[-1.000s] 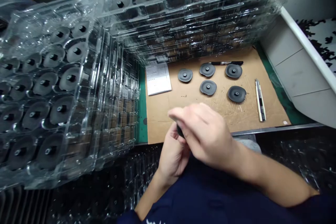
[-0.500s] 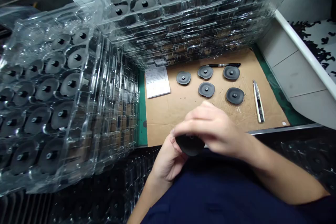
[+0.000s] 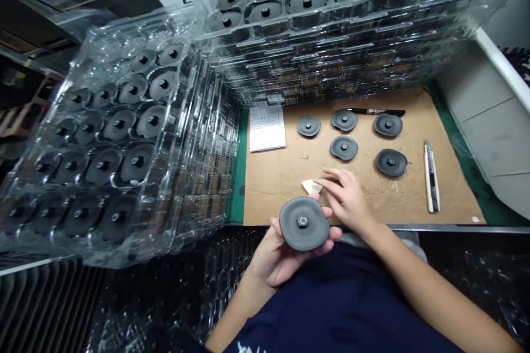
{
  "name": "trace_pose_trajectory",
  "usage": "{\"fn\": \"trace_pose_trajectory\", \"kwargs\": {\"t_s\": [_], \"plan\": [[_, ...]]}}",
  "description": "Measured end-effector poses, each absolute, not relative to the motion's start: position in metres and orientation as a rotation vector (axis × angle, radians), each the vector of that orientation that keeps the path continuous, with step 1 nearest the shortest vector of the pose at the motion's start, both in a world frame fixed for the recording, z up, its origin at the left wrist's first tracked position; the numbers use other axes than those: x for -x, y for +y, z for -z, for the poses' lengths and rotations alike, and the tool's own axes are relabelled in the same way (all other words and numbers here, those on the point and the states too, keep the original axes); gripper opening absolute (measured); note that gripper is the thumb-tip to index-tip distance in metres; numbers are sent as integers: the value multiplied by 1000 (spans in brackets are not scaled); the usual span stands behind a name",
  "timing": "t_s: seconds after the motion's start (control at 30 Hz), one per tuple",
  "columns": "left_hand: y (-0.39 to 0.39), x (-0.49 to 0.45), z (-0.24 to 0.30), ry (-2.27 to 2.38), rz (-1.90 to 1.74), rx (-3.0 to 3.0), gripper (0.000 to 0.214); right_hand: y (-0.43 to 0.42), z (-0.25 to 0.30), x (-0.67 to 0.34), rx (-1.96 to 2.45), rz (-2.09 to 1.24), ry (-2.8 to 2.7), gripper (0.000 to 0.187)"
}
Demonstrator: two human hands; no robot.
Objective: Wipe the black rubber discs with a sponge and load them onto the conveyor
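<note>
My left hand (image 3: 285,256) holds a dark grey rubber-like disc (image 3: 303,234) from beneath, its raised centre stud facing up. The fingers wrap round the disc's lower and right edges. Just beyond it, my right hand (image 3: 348,201) has its fingertips on a small white piece (image 3: 311,187), which looks like folded paper or cloth; the thumb is hidden. Several similar discs lie on the cardboard sheet (image 3: 277,187), the closest to my right hand being one disc (image 3: 343,155) in the middle.
Tall stacks of clear plastic trays with discs stand at the left (image 3: 199,149) and back (image 3: 351,38). A paper slip (image 3: 268,135), a black pen (image 3: 375,112) and a box cutter (image 3: 431,179) lie on the cardboard. A white bin wall (image 3: 480,105) borders the right.
My right hand has left the disc and moved forward to the white piece, which now shows. The disc has turned face-up in my left hand. The camera view has shifted left.
</note>
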State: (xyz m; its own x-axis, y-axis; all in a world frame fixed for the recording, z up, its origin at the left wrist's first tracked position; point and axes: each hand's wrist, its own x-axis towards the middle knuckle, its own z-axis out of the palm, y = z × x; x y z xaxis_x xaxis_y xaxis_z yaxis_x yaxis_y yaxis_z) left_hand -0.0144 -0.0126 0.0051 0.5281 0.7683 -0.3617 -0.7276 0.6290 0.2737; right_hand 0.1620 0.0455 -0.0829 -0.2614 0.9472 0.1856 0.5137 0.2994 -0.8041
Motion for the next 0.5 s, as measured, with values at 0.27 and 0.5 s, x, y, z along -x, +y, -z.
{"fn": "trace_pose_trajectory", "kwargs": {"t_s": [0.27,0.5], "plan": [[-12,6,-2,687,-1014,-535,57,-4,57,-179,1316,-906,-1866,28],[-11,7,-2,1138,-1009,-1682,109,-15,43,-190,1131,-610,-1983,54]]}}
